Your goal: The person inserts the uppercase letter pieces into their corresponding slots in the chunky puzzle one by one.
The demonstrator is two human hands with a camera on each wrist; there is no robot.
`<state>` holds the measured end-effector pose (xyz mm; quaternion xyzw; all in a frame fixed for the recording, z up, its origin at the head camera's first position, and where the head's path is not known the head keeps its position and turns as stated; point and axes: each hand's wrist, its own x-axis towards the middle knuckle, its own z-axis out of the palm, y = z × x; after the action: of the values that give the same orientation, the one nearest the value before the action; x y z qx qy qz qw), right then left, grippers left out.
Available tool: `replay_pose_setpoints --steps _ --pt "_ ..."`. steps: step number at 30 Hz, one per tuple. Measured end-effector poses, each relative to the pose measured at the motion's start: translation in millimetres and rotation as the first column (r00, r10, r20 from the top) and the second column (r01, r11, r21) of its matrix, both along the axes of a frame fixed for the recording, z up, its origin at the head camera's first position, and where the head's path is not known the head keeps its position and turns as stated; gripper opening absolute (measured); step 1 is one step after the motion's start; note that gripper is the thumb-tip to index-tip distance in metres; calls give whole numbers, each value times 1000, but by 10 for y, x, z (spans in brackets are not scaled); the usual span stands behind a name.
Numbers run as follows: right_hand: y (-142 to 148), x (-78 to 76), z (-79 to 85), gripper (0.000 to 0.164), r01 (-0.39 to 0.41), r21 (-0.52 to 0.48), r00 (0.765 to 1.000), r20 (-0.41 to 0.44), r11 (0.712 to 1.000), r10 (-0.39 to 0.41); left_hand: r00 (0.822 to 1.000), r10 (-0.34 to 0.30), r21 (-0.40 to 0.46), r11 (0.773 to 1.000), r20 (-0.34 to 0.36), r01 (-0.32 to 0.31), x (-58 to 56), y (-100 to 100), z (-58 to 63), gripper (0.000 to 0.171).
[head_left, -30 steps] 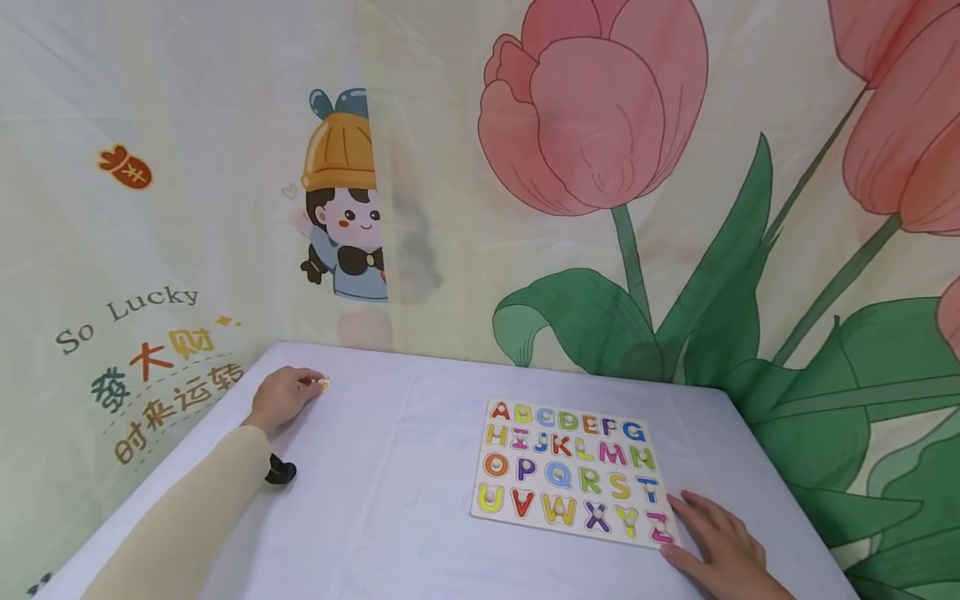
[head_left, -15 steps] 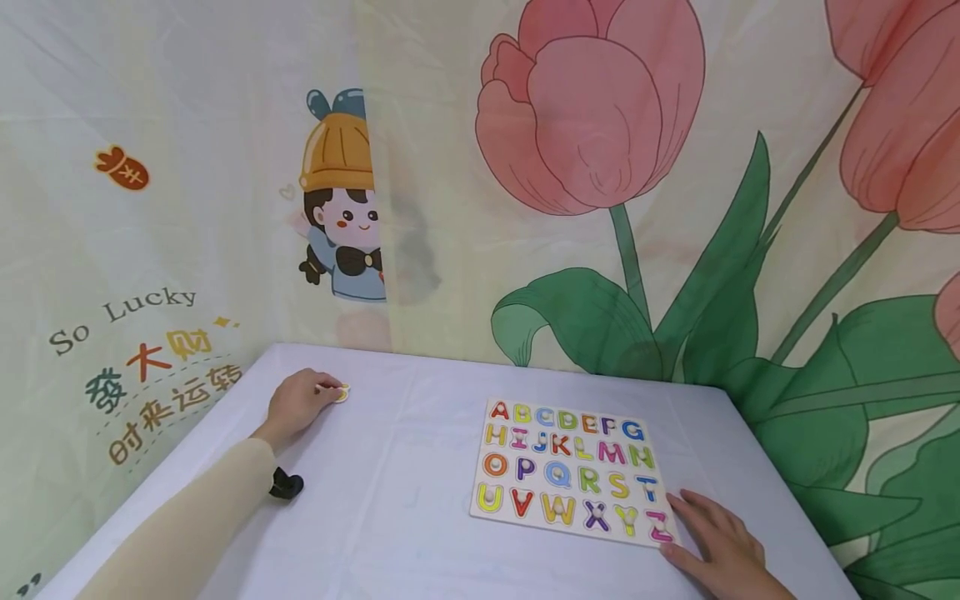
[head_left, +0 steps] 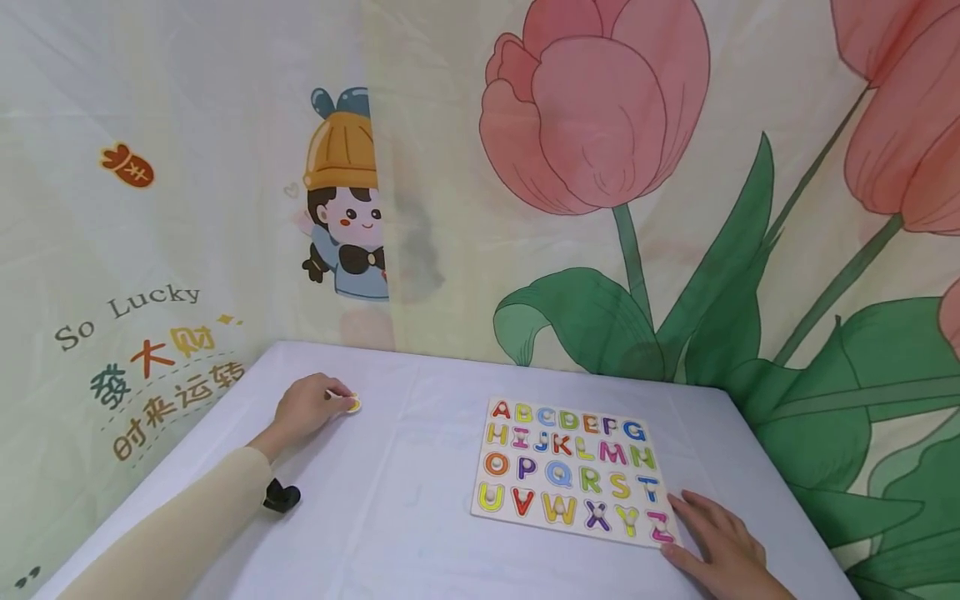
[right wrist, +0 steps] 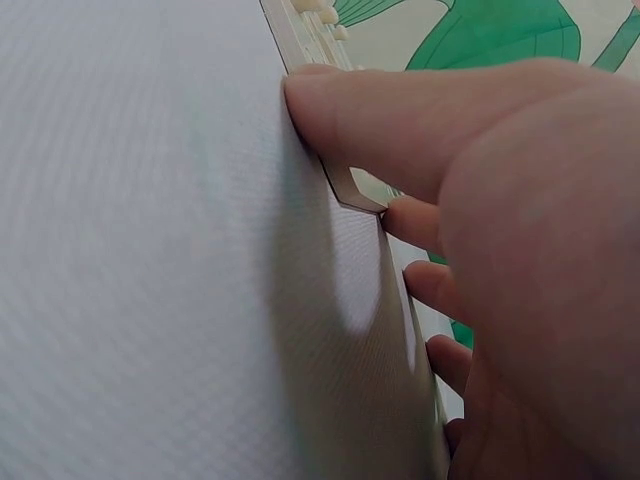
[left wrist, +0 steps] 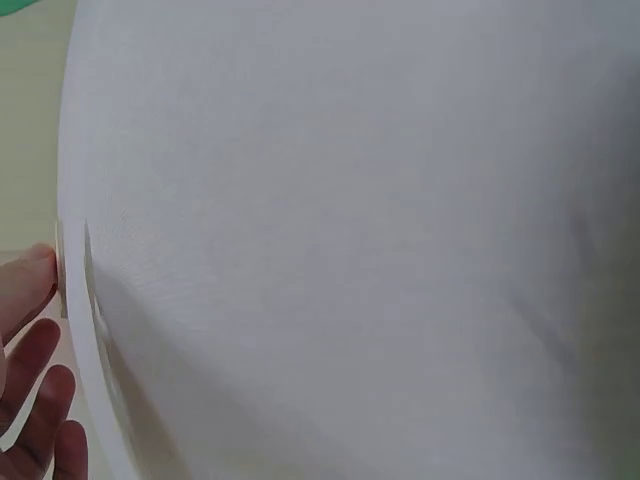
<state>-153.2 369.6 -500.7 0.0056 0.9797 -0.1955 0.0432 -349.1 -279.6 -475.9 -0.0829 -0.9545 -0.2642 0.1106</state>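
At the left of the table, my left hand (head_left: 306, 410) pinches a small yellow piece (head_left: 354, 404) with a pale rim between its fingertips. Its shape is mostly covered by the fingers. In the left wrist view, the piece shows only as a thin pale edge (left wrist: 62, 285) by one fingertip. A wooden alphabet puzzle board (head_left: 573, 471) with bright letters and small knobs lies flat toward the right. My right hand (head_left: 720, 542) rests at its near right corner, thumb against the front edge and a fingertip at the right edge, as the right wrist view also shows.
A white cloth (head_left: 405, 500) covers the table, which meets a printed curtain (head_left: 442, 208) along the back. Large tulips decorate the right side. A black device (head_left: 282, 497) sits at my left wrist, below the pale sleeve (head_left: 180, 525).
My left hand has moved right and slightly nearer, carrying the small yellow piece from the far left area. The right hand and the puzzle board have stayed in place.
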Motion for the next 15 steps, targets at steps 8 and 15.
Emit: replay_pose_setpoints --steps 8,15 --pt "-9 2 23 89 2 2 1000 -10 1000 -2 999 31 -33 999 29 -30 83 43 43 13" --pt "-22 10 7 89 10 -12 1000 4 1000 -10 999 31 -51 998 37 -29 110 59 36 16"
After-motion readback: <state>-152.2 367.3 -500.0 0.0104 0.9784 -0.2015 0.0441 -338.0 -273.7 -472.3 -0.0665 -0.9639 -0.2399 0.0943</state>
